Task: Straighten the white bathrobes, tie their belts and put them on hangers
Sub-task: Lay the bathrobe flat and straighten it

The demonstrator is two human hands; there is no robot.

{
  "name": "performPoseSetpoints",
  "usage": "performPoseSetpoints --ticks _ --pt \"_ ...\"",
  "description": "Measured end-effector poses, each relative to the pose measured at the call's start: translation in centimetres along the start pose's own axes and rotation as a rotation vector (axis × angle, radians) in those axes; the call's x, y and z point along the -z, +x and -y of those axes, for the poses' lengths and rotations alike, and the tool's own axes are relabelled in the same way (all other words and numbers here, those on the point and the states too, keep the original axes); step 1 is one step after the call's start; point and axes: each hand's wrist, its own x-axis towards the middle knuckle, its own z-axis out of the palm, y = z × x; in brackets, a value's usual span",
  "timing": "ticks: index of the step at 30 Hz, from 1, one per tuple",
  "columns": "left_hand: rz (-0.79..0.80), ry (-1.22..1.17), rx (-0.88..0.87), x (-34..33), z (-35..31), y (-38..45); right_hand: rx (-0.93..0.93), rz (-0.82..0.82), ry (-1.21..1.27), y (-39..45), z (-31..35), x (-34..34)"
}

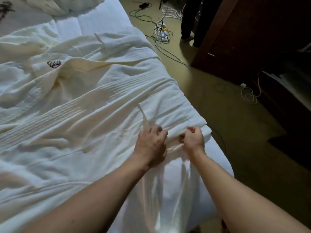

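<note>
Entry: white waffle-weave cotton bathrobe (80,98), spread flat on the white-sheeted bed (217,148), its embroidered dark crest (54,63) well beyond your fingertips; your working point is the fabric edge at the bed's near corner. Risk, first: the thin white cloth tie (143,115) running up and away from your left fingers looks slack, and if you pull unevenly the half-formed knot could slip out or cinch off-centre, bunching the front panel you mean to keep straight. Risk, second: the robe's lower part hangs off the mattress below your wrists, so a hard tug toward you could drag the whole garment over the edge onto the floor, where loose black and white cables (161,32) lie beyond the bed. Risk, third: the cloth under your knuckles is creased, and tying over those folds would lock them in. Left hand (150,143): fingers curled narrow, pinching what appears to be the tie or a fold beside it just at the fingertips; which of the two, I cannot tell. Right hand (193,138): fingers curled tight, gripping a small pinch of white fabric between thumb and forefinger, close beside the left fingertips but not touching them. No hanger in view. A second crumpled white robe (64,5) lies far past your fingers at the bed's top
</note>
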Motion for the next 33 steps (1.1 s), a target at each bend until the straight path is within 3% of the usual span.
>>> performPoseSetpoints --ticks 3,6,11,15,20,25,29,33 --pt "0.093 0.214 0.007 -0.4 -2.0 3.8 -0.218 0.03 0.249 2.8 1.3 1.5" --pt "0.117 0.278 -0.011 -0.2 -2.8 6.3 -0.383 0.097 0.467 4.5 3.1 3.1" --pt "0.012 0.123 0.057 2.1 -3.8 7.1 -0.451 0.24 0.789 6.5 4.2 4.6" --pt "0.031 0.143 0.103 2.7 -4.2 6.7 -0.469 0.191 1.08 8.2 4.6 5.3" --pt "0.118 0.253 0.067 0.2 -6.3 7.8 -0.413 0.193 1.048 10.8 5.5 6.2" --pt "0.132 0.254 0.039 -2.7 -8.5 10.9 -0.422 0.332 1.07 12.2 6.0 9.2" --pt "0.293 0.251 0.034 -3.0 -8.9 10.4 -0.399 0.22 1.144 13.7 5.7 11.5" --pt "0.484 0.163 0.021 -1.3 -9.6 10.0 -0.439 0.097 0.993 14.9 4.8 13.0"
